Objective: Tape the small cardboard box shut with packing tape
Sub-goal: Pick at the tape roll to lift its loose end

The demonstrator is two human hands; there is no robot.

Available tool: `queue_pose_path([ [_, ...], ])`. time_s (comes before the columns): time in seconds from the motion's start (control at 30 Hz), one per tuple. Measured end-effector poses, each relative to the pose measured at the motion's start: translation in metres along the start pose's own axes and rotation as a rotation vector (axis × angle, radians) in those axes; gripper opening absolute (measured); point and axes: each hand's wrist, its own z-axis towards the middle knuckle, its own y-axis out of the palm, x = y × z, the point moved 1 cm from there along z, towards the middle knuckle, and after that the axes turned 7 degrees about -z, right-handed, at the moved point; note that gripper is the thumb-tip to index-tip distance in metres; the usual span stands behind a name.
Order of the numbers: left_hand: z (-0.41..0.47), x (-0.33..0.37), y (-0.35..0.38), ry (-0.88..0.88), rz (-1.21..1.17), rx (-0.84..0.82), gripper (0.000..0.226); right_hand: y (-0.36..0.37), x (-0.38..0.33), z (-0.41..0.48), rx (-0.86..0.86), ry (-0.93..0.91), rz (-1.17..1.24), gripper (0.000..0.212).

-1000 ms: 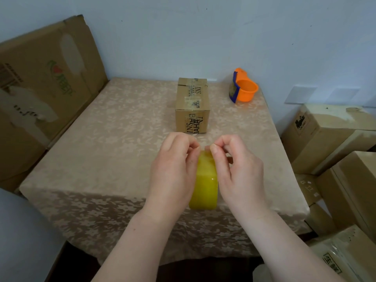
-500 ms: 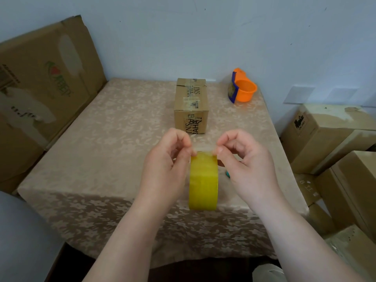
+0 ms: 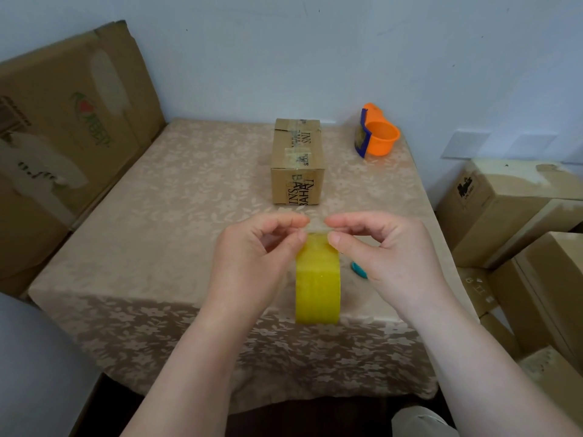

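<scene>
Since the earlier frame both hands have drawn apart: the left hand point(image 3: 252, 263) and right hand point(image 3: 391, 257) each pinch, with closed fingers, an edge of the clear strip lifted from the glossy yellow tape roll point(image 3: 317, 279), held upright above the desk point(image 3: 157, 216). The small cardboard box point(image 3: 298, 162), rectangular with old tape patches, sits beyond on the floral beige cloth, near an orange plastic cup point(image 3: 380, 138). Larger cartons point(image 3: 504, 203) flank the desk against a pale wall.

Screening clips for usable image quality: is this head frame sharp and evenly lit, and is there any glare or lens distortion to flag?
Head view: light is soft and even, no hard shadows; box print is legible; fingertips look slightly soft, likely motion; faint sheen on the tape roll, no blown glare; wide-angle bending shows at the edges, on the big carton at left.
</scene>
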Motion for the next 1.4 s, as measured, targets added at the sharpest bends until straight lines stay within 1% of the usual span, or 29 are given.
queue_pose_path([
  [0.27, -0.001, 0.002, 0.002, 0.024, 0.063, -0.01, 0.029, 0.002, 0.003, 0.001, 0.036, -0.017, -0.057, 0.016],
  [0.37, -0.001, 0.003, 0.003, 0.046, 0.119, -0.013, 0.03, 0.005, 0.002, 0.0, 0.04, -0.037, -0.093, 0.019],
  [0.6, -0.005, 0.003, 0.008, 0.198, 0.263, 0.02, 0.014, 0.011, 0.0, -0.003, 0.102, -0.099, -0.178, 0.011],
  [0.7, -0.005, 0.004, 0.01, 0.148, 0.224, 0.033, 0.015, 0.013, 0.002, -0.002, 0.131, -0.118, -0.189, 0.009],
  [0.77, -0.005, 0.004, 0.011, 0.152, 0.248, 0.034, 0.013, 0.013, 0.002, -0.002, 0.136, -0.116, -0.174, 0.008],
  [0.93, -0.006, 0.004, 0.012, 0.203, 0.287, 0.029, 0.009, 0.017, 0.003, -0.004, 0.092, -0.155, -0.153, 0.017],
  [1.1, -0.007, 0.004, 0.013, 0.215, 0.312, 0.033, 0.008, 0.02, 0.003, -0.005, 0.158, -0.207, -0.223, 0.007],
  [1.23, -0.006, 0.004, 0.013, 0.241, 0.358, 0.026, 0.005, 0.022, 0.003, -0.006, 0.193, -0.246, -0.288, 0.009],
  [1.4, -0.006, 0.001, 0.013, 0.285, 0.433, 0.055, 0.006, 0.023, 0.002, -0.008, 0.251, -0.265, -0.319, 0.011],
])
